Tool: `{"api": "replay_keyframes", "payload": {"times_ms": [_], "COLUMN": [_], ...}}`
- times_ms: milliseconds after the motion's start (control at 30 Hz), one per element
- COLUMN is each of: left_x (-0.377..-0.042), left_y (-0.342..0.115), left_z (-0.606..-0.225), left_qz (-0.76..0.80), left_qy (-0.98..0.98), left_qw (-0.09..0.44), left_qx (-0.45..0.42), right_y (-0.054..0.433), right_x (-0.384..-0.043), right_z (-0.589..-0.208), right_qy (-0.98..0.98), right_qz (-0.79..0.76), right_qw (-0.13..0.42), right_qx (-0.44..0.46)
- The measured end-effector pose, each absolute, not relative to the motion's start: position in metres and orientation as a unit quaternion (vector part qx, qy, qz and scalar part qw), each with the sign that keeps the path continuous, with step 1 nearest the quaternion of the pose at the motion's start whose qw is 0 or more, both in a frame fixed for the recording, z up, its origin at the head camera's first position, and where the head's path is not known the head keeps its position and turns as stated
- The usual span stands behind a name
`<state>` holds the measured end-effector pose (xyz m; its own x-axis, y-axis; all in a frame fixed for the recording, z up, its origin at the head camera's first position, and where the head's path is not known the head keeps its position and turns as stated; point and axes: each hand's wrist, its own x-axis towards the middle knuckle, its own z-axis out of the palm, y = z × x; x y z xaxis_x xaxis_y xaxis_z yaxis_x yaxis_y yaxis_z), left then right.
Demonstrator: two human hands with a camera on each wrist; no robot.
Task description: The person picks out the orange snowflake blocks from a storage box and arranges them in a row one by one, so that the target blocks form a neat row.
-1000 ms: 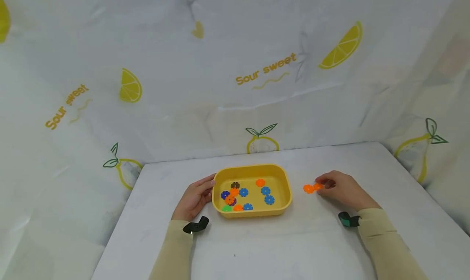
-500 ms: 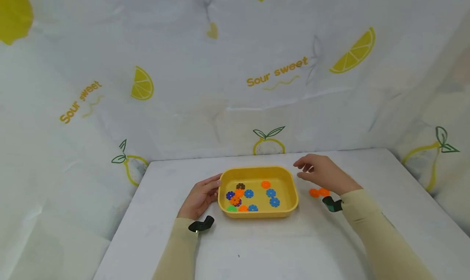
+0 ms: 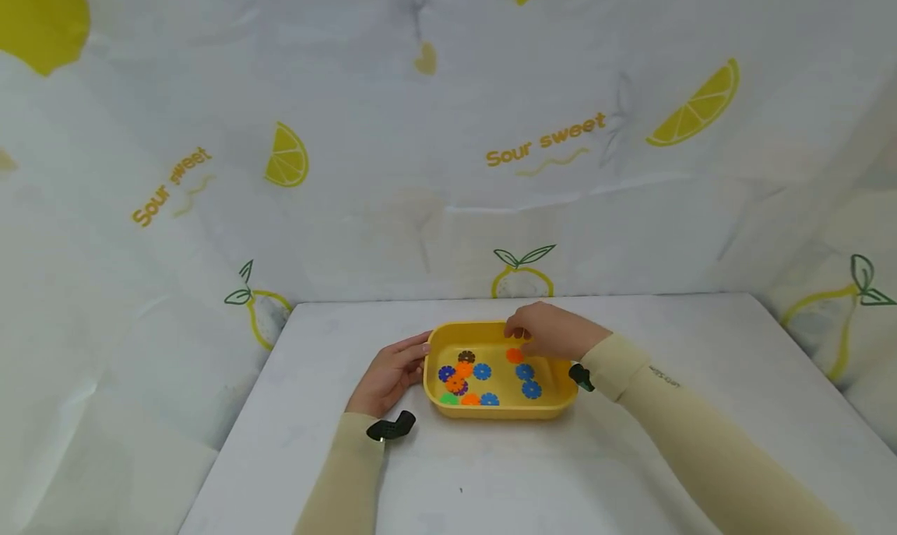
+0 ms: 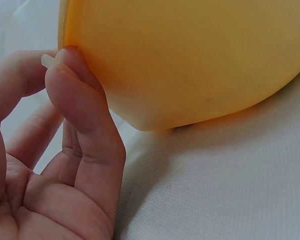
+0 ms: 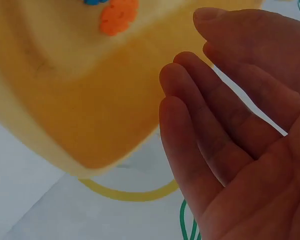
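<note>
A yellow tray point(image 3: 501, 413) holds several notched plastic discs. My left hand point(image 3: 388, 373) grips the tray's left end, its fingertips at the wall point(image 4: 80, 22) in the left wrist view. Over the tray's right half is my right hand point(image 3: 557, 331), its fingers loosely bent and nothing between them. Just beside those fingertips lies an orange disc point(image 3: 515, 356), seen apart from the hand as an orange disc point(image 5: 119, 16) in the right wrist view. Two blue discs, a blue disc point(image 3: 525, 372) and another blue disc point(image 3: 532, 389), lie nearer me.
At the tray's left side lie a brown disc point(image 3: 466, 357), a green disc point(image 3: 449, 399) and several blue, purple and orange ones. The white table point(image 3: 490, 480) meets a lemon-print cloth point(image 3: 392, 247) at the back. My right sleeve point(image 3: 673, 395) covers part of the table.
My right hand has let go of the joined orange discs right of the tray and moved left over it. The sleeve now hides them. My left hand stays at the tray.
</note>
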<state>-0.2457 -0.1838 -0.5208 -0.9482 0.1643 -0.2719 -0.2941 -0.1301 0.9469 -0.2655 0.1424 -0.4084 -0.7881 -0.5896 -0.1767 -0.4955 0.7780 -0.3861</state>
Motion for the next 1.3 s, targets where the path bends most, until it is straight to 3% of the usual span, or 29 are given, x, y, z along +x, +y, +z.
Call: {"api": "replay_keyframes", "payload": {"times_ms": [433,733,1067,1300], "left_x": [-0.248,-0.249,-0.250,-0.250], "left_y": [-0.184,-0.185,-0.185,-0.188], "left_z": [-0.522,-0.523,-0.520,-0.517], "left_qz": [0.745,0.747,0.750,0.756], "left_qy": [0.647,0.646,0.642,0.634], "left_qw": [0.152,0.148,0.157,0.156], "left_qx": [-0.053,-0.050,-0.036,-0.033], "right_y": [0.117,0.107,0.102,0.093], "right_x": [-0.268,-0.273,-0.274,-0.269], "right_z": [-0.426,-0.436,-0.454,-0.449], "right_qy": [0.942,0.943,0.934,0.935], "right_qz": [-0.065,-0.025,0.049,0.050], "right_qw": [0.159,0.140,0.068,0.079], "right_qx": [-0.287,-0.301,-0.348,-0.343]}}
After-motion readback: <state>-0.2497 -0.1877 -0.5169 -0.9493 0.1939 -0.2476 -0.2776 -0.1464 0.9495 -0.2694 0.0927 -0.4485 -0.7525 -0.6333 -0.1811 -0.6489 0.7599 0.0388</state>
